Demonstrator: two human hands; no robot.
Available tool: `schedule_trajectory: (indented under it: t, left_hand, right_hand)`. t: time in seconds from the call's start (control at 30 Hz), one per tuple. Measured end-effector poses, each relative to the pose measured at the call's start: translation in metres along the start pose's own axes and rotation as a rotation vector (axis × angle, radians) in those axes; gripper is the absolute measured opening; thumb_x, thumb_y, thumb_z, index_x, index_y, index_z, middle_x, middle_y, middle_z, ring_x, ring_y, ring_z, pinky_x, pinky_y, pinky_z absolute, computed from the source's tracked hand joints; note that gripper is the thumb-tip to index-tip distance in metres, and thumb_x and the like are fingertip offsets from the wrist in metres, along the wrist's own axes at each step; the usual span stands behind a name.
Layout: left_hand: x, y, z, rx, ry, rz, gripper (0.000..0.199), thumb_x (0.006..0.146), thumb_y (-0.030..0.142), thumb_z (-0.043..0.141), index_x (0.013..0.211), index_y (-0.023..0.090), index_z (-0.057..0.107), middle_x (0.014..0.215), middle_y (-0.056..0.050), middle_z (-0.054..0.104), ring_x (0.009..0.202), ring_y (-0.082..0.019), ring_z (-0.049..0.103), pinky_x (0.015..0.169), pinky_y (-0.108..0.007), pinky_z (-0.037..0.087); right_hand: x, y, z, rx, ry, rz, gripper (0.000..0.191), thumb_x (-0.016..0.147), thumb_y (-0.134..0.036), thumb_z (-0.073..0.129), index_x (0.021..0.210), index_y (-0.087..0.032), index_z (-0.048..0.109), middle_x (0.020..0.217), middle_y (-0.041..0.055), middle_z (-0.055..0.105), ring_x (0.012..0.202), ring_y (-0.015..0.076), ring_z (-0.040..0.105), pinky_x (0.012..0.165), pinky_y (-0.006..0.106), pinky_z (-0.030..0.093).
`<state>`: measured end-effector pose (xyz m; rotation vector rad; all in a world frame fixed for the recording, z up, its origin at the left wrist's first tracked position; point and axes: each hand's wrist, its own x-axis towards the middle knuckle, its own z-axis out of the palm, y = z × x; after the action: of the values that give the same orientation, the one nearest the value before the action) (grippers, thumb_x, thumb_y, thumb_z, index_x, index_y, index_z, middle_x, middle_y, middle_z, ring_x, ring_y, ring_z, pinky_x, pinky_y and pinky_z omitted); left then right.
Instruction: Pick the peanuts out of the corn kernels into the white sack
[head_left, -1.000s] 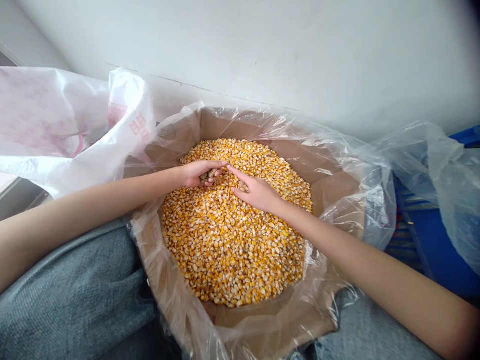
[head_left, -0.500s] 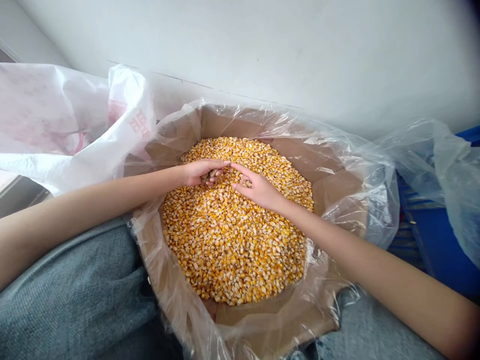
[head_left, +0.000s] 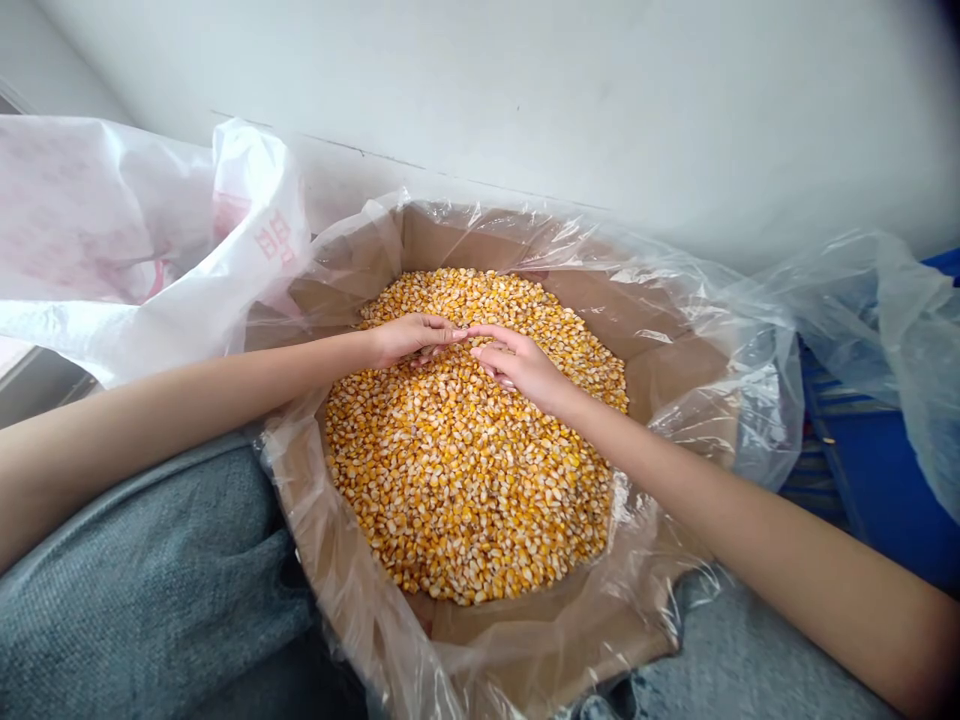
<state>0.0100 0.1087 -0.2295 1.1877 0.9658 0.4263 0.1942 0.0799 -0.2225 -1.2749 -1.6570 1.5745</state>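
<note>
A large mound of yellow and whitish corn kernels [head_left: 465, 480] fills the bottom of a cardboard box [head_left: 667, 320] lined with clear plastic. Over the far part of the mound, my left hand [head_left: 414, 340] is curled closed, with a few brownish kernels just visible beneath its fingers. My right hand [head_left: 523, 368] meets it from the right, its extended index fingertip touching the left thumb and fingertips. The other right fingers are folded into the palm, where kernels showed a moment earlier and are now mostly hidden.
A white plastic sack [head_left: 165, 250] with red print lies at the left. Blue crates [head_left: 885, 470] stand at the right under loose clear plastic [head_left: 922, 350]. Behind the box is a pale wall [head_left: 525, 110]. My jeans-clad legs [head_left: 150, 590] flank the box.
My left fingers have closed further, hiding most of the brownish kernels. My right fingers have folded over their palm, and the index finger has straightened toward the left fingertips. The view shifted slightly.
</note>
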Motion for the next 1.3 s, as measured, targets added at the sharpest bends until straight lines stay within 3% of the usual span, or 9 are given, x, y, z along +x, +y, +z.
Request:
schedule_trajectory:
  t: [0.17, 0.5, 0.77, 1.3]
  left_hand:
    - [-0.0016, 0.0023, 0.0017, 0.14, 0.003, 0.031, 0.028, 0.065, 0.042, 0.061, 0.069, 0.015, 0.054, 0.046, 0.007, 0.038, 0.035, -0.002, 0.03, 0.036, -0.02, 0.018]
    - [-0.0003, -0.0012, 0.0003, 0.151, 0.004, 0.031, 0.028, 0.067, 0.043, 0.058, 0.072, 0.016, 0.053, 0.047, 0.008, 0.036, 0.035, -0.003, 0.028, 0.036, -0.019, 0.017]
    - [-0.0004, 0.0007, 0.0022, 0.182, 0.087, 0.066, 0.029, 0.069, 0.043, 0.057, 0.068, 0.015, 0.05, 0.046, 0.007, 0.034, 0.036, -0.002, 0.028, 0.037, -0.018, 0.018]
    - [0.0009, -0.0001, 0.0044, 0.289, 0.183, 0.196, 0.025, 0.069, 0.038, 0.056, 0.07, 0.014, 0.054, 0.047, 0.007, 0.034, 0.041, -0.004, 0.028, 0.043, -0.02, 0.018]
  right_hand:
    - [0.0008, 0.0008, -0.0014, 0.044, -0.001, 0.027, 0.024, 0.073, -0.028, 0.05, 0.094, -0.018, 0.052, 0.049, -0.0066, 0.038, 0.038, 0.0043, 0.029, 0.037, 0.017, 0.02]
    - [-0.0009, -0.0015, -0.0003, 0.087, 0.001, 0.111, 0.029, 0.072, -0.026, 0.05, 0.099, -0.016, 0.054, 0.048, -0.0065, 0.038, 0.035, 0.0044, 0.027, 0.034, 0.018, 0.018]
    - [-0.001, -0.0051, 0.0023, 0.155, 0.046, 0.132, 0.032, 0.072, -0.026, 0.05, 0.102, -0.014, 0.055, 0.05, -0.0056, 0.037, 0.036, 0.0037, 0.026, 0.034, 0.019, 0.016]
    - [-0.0022, -0.001, 0.002, 0.408, -0.013, 0.217, 0.035, 0.068, -0.029, 0.054, 0.1, -0.016, 0.053, 0.051, -0.006, 0.038, 0.037, 0.0041, 0.027, 0.034, 0.019, 0.015]
